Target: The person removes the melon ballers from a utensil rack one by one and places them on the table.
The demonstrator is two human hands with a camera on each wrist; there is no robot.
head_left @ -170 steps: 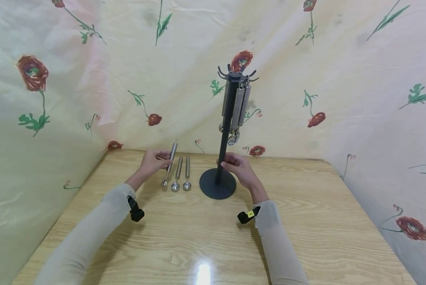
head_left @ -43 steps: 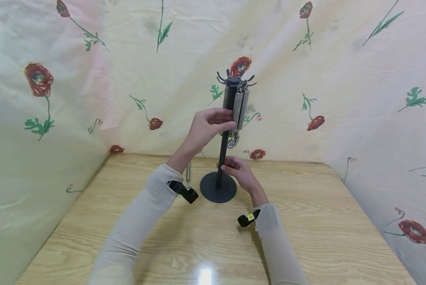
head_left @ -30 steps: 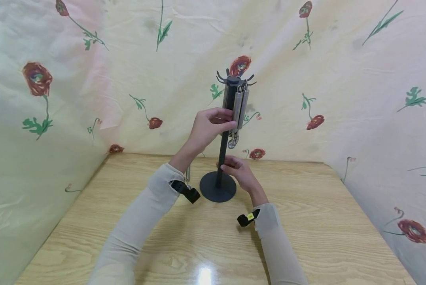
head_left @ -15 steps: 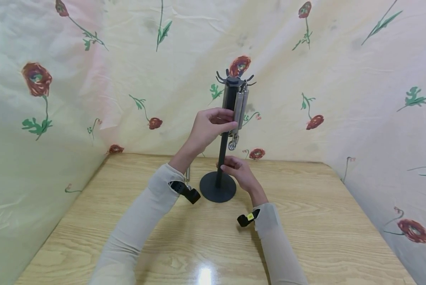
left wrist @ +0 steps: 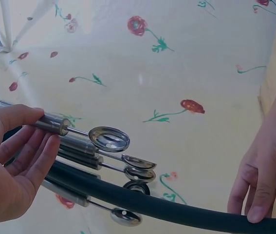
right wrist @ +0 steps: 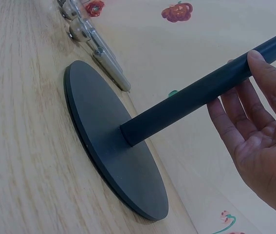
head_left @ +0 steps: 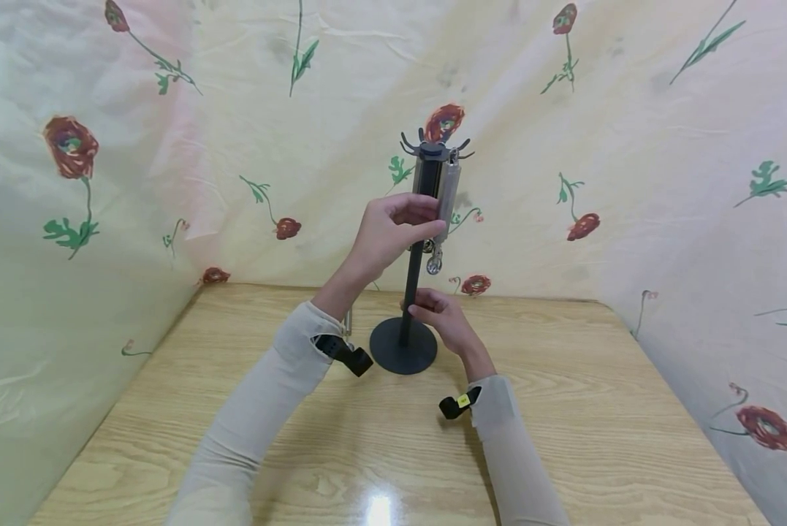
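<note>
My left hand (head_left: 393, 230) pinches the steel handle of a melon baller (left wrist: 109, 139) between thumb and fingers, high beside the black hook stand (head_left: 411, 285). In the left wrist view its oval bowl points away from the hand, above several other melon ballers (left wrist: 140, 174) hanging by the pole. In the head view the held handle is mostly hidden behind the fingers, so I cannot tell whether its ring is on a hook. Low on the pole, my right hand (head_left: 442, 318) grips it between thumb and fingertips, just above the round base (right wrist: 113, 146).
Melon ballers (right wrist: 79, 30) lie on the wooden table (head_left: 531, 409) left of the base, mostly covered by the left forearm in the head view. Curved hooks (head_left: 459, 146) ring the stand's top. Flowered cloth (head_left: 288, 146) hangs behind.
Earlier the left hand lifted a melon baller off the table at left; it then rose to the stand. Lately it has shifted slightly right with the melon baller. The right hand stays put.
</note>
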